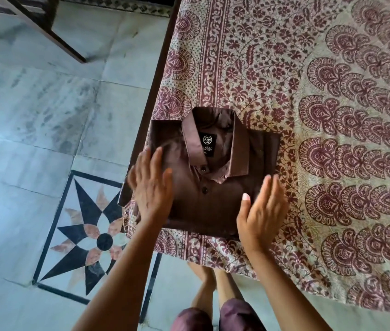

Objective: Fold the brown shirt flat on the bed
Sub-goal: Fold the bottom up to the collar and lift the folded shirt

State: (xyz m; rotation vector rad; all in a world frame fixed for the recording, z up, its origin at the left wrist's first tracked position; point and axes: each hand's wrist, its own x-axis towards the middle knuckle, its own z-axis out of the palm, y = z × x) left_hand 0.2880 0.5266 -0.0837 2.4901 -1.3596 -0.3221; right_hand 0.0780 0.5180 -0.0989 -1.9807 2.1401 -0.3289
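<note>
The brown shirt (213,194) lies folded into a compact rectangle near the corner of the bed, collar up, with a black label showing inside the collar. My left hand (152,185) lies over the shirt's left side with straight fingers. At the shirt's right edge is my right hand (260,211), fingers straight and the palm turned inward. Neither hand grips the fabric. Motion blur keeps me from seeing whether the right hand touches the shirt.
A cream and maroon patterned bedsheet (308,115) covers the bed; its left edge (155,91) runs just beside the shirt. Marble floor with a star inlay (89,237) lies to the left. Dark wooden furniture legs (53,32) stand at the top left. My legs show below.
</note>
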